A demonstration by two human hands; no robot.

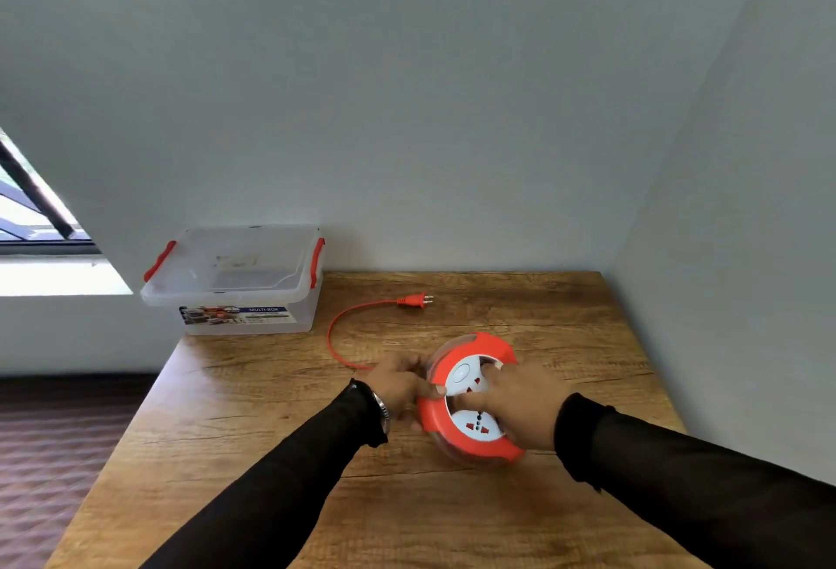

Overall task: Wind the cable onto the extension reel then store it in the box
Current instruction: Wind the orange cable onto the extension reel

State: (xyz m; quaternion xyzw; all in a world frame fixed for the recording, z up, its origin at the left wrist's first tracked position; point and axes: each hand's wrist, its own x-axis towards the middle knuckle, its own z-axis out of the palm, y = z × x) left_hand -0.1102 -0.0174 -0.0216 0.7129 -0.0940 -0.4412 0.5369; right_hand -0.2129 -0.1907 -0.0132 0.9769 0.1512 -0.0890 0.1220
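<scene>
Wooden table (280,423), pale grey walls (407,93), window (31,215) at left

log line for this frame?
phase: winding | left hand: grips reel rim | right hand: on hub | cable: partly out | box: open

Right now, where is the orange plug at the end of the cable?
The orange two-pin plug lies on the wooden table near its far edge, just right of the clear plastic box and beyond the orange reel.

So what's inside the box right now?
Nothing that shows: through the clear box only its bare floor and a pale label or reflection appear. The reel and cable are outside, on the table.
</scene>
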